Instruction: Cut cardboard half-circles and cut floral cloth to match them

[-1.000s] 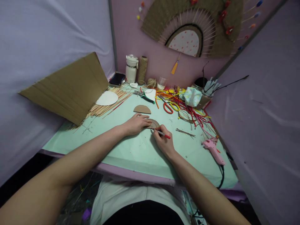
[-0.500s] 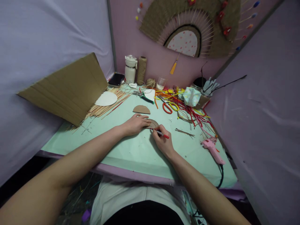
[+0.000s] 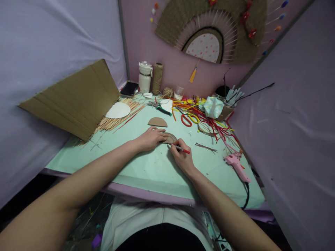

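Note:
My left hand (image 3: 153,138) lies with its fingers stretched out and flat, pressing on a clear protractor (image 3: 171,137). The protractor rests on a brown piece of cardboard, mostly hidden under it and the fingers. In a writing grip, my right hand (image 3: 181,153) holds a red-ended pen (image 3: 182,149). The pen's tip is at the protractor's lower edge, close to the left fingertips; any mark there is too small to make out. Just beyond my left hand sits a half-round piece of cardboard (image 3: 157,122).
Thin sticks (image 3: 120,120) and a large cardboard sheet (image 3: 73,99) are at left. Behind lie green-handled pliers (image 3: 164,111), scissors (image 3: 186,120) and coloured pipe cleaners (image 3: 206,120). A pink glue gun (image 3: 238,167) with a black cord lies at right, near some twigs (image 3: 206,147).
Almost nothing differs. The pen and my right hand have shifted very slightly along the protractor's edge; my left hand stays in place.

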`<state>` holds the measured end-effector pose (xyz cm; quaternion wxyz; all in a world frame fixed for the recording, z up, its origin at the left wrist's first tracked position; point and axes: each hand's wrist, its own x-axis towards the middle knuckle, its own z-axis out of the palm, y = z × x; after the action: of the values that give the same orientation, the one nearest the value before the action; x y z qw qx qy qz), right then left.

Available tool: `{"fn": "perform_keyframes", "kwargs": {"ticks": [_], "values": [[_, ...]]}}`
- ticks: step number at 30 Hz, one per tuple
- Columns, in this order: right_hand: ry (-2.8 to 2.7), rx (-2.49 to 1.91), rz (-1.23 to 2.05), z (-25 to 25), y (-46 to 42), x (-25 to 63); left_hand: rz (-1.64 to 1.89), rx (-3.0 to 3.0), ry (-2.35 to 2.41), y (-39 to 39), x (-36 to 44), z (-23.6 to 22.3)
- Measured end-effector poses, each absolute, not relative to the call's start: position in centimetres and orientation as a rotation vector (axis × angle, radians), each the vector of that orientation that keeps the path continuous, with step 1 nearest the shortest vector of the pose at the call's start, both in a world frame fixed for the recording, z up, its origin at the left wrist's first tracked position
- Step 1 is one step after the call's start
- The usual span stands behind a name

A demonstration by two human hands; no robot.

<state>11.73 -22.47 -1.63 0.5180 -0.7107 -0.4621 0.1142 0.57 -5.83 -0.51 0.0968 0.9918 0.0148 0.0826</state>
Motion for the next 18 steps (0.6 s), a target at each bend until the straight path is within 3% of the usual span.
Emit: {"fn": "perform_keyframes", "kwargs": {"ticks": [18], "values": [[-1.059,-1.704,0.293,-1.6,-22.48,11.83,0.23,2.942,0.062,-5.75,0.66,-0.68]]}}
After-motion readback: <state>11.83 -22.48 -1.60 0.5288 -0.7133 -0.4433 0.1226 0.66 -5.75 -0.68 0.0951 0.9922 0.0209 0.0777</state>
